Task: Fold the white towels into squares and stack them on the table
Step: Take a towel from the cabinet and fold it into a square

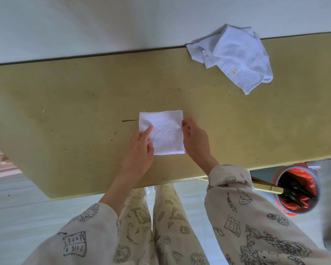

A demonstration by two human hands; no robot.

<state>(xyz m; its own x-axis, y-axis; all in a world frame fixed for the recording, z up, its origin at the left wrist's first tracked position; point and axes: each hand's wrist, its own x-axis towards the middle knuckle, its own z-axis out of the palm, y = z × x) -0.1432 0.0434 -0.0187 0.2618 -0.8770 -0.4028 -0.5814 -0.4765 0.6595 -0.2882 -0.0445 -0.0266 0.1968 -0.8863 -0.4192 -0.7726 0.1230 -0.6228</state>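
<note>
A white towel folded into a square (pixel 163 131) lies flat in the middle of the yellow table (pixel 75 104). My left hand (pixel 140 148) rests on its left edge, index finger stretched across the cloth. At the square's right edge my right hand (pixel 194 140) touches the cloth with its fingertips. A second white towel (pixel 235 56), crumpled and unfolded with a small red tag, lies at the table's far right edge against the wall.
A white wall runs behind the table. Below the table's near right corner stands a bin (pixel 296 190) lined with a red bag. My patterned trouser legs (pixel 161 226) show under the near edge, over a pale floor.
</note>
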